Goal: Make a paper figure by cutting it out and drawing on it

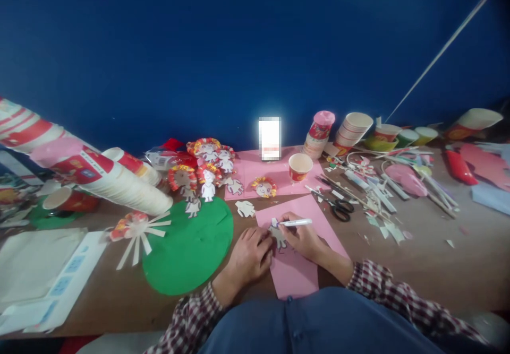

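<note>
Where the person sits at the wooden table, both hands meet over a small paper figure lying flat on a pink sheet just in front of them. The figure is a pale, greyish-white cutout shaped like a little doll, with a rounded head end pointing away from the person and a stubby body and legs toward them. It is too small to make out any drawn detail, and the hands hide its sides.

The left hand rests knuckles up with its fingers curled close together, their tips at the figure's left edge. Whether they pinch the paper or only press on it I cannot tell. The right hand pinches a white marker between thumb and forefingers, the pen lying nearly level with its tip at the figure's head.

Just left of the pink sheet lies a green paper circle. Black-handled scissors lie to the right, and a paper cup stands further back.
</note>
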A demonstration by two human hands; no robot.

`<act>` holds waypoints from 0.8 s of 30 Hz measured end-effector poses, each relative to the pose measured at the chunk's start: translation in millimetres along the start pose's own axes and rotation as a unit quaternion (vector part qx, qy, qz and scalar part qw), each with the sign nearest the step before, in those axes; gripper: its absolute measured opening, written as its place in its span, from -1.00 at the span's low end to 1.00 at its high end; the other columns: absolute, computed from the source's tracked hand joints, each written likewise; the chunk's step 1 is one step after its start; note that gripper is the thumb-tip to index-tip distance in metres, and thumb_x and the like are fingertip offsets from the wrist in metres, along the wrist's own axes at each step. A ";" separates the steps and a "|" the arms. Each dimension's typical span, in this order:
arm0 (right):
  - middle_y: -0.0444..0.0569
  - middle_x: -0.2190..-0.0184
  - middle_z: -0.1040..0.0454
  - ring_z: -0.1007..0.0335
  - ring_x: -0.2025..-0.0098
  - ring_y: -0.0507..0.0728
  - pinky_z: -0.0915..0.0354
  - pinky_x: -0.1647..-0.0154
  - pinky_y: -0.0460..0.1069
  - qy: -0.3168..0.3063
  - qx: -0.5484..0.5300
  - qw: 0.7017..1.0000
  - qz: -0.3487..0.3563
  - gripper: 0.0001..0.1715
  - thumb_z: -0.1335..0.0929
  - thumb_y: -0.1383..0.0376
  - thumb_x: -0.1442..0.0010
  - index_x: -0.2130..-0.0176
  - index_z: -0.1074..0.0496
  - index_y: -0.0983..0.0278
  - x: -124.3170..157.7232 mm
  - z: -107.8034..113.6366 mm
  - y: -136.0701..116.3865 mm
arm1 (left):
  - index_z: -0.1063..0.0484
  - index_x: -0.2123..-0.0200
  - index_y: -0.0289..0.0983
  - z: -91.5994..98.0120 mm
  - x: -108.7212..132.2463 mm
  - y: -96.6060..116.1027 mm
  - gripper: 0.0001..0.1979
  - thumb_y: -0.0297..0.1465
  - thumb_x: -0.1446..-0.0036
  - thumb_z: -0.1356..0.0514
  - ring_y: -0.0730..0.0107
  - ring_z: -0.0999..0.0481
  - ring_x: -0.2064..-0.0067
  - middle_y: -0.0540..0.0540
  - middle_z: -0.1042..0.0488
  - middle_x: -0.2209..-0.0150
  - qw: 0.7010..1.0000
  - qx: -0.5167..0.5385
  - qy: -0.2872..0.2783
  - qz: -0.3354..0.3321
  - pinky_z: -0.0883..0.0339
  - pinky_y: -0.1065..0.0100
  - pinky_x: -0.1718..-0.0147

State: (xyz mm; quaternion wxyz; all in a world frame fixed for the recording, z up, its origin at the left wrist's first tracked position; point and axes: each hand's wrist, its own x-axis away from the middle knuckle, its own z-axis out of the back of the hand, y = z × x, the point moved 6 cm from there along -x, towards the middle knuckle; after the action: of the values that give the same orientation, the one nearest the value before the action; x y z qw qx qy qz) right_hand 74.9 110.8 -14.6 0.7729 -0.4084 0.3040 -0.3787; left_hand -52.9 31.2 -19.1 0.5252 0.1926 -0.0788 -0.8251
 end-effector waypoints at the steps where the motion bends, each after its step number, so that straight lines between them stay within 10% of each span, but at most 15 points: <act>1: -0.07 0.42 -0.43 -0.33 0.40 0.07 -0.27 0.39 -0.05 -0.002 0.005 1.000 0.003 -0.90 -0.24 0.29 -0.25 0.29 -0.33 0.25 -0.3 0.0 0.1 | -0.41 0.13 -0.26 -0.1 0.0 -0.4 -0.78 -0.37 -0.15 -0.09 0.14 -0.37 0.04 -0.20 -0.41 0.08 1.000 0.001 -0.003 0.002 -0.31 0.10 0.07; 24: -0.06 0.40 -0.45 -0.37 0.36 0.10 -0.28 0.32 -0.02 -0.026 0.042 0.999 -0.004 -0.89 -0.24 0.28 -0.26 0.28 -0.32 0.24 0.5 -3.3 4.3 | -0.41 0.14 -0.27 -0.1 0.0 -2.7 -0.75 -0.27 -0.17 -0.12 0.10 -0.38 0.04 -0.22 -0.41 0.05 1.000 0.008 -0.001 -0.003 -0.32 0.08 0.08</act>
State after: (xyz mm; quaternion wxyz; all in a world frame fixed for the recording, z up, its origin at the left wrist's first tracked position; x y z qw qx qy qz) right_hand 74.1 110.8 -20.0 0.7956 -0.3863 0.2659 -0.3834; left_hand -55.1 32.3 -20.0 0.5214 0.1956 -0.0853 -0.8262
